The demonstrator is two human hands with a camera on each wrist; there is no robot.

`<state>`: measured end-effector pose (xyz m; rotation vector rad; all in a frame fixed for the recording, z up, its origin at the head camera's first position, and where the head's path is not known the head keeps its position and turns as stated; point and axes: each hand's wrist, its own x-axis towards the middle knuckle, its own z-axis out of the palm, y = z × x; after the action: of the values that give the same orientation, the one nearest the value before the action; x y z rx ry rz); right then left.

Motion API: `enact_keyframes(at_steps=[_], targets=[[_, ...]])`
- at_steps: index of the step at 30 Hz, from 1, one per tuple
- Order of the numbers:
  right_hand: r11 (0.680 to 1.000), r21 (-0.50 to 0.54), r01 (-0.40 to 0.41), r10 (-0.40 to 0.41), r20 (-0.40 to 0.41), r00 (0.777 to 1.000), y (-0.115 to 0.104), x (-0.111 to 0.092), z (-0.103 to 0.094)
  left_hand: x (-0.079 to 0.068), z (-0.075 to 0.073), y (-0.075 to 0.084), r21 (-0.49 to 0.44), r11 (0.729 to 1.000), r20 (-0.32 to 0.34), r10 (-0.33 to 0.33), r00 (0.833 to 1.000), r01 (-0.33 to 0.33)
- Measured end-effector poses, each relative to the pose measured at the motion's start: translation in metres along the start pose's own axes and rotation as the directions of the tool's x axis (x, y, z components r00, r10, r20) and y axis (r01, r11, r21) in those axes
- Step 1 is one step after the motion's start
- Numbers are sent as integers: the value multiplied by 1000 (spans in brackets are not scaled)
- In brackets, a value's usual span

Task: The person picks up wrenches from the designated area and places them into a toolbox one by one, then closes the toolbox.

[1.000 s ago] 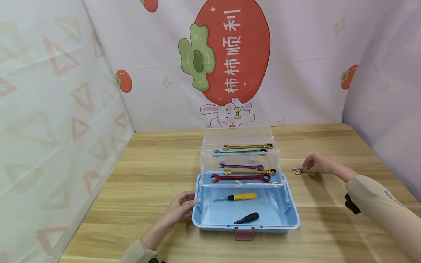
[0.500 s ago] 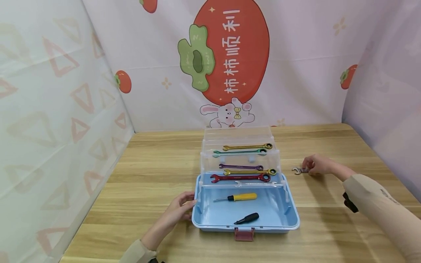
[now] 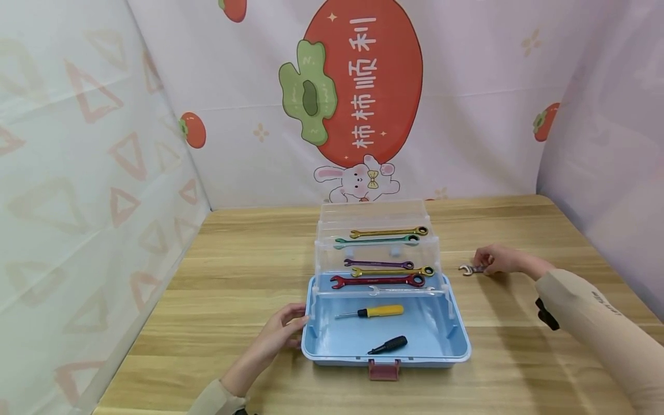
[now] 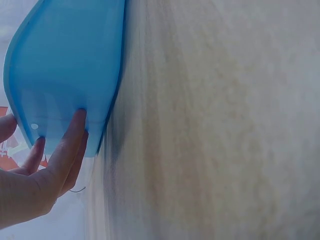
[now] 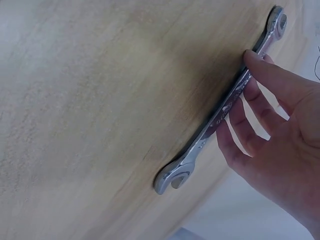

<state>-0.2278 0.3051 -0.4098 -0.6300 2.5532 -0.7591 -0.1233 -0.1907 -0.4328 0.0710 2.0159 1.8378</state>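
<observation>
My right hand (image 3: 499, 259) holds a silver wrench (image 5: 202, 135) on the table, right of the toolbox. In the right wrist view the thumb lies on one side of its shaft and the fingers on the other; both wrench ends stick out. My left hand (image 3: 282, 328) is at the left side of the light blue toolbox (image 3: 384, 361). In the left wrist view its fingertips (image 4: 80, 114) touch the outer wall, with the thumb near the rim. The toolbox stands with its lid up and its clear trays raised.
Wrenches lie in the clear trays, among them a red wrench (image 3: 377, 280), a purple wrench (image 3: 378, 264) and a green wrench (image 3: 376, 240). A yellow screwdriver (image 3: 384, 310) and a black-handled tool (image 3: 391, 344) lie in the box. A printed cloth (image 3: 233, 155) hangs behind the table.
The head view has shifted slightly, and the right forearm has moved a little to the left. The left hand stays at the toolbox, the right at the wrench.
</observation>
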Motion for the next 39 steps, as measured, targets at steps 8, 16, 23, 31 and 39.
enact_keyframes(at_steps=[8, 16, 23, 31, 39], targets=[[1000, 23, 12, -13, 29, 999, 0, 0, -3, 0, 0, 1, -2, 1000, 5, -5, 1000, 5], [994, 103, -42, 39, 31, 999, -2, -4, -7, 1, -1, 1, -8, 1000, 4, -8, 1000, 8], [993, 121, 11, -10, -8, 1000, 6, -7, -2, 0, -1, 0, -12, 1000, 12, -12, 1000, 12], [991, 135, 1, 1, -15, 1000, 10, -5, 0, 0, -1, 0, -4, 1000, 5, -14, 1000, 14], [989, 133, 58, -56, -17, 998, 7, -6, -4, 0, -1, -1, -9, 1000, 9, -8, 1000, 8]])
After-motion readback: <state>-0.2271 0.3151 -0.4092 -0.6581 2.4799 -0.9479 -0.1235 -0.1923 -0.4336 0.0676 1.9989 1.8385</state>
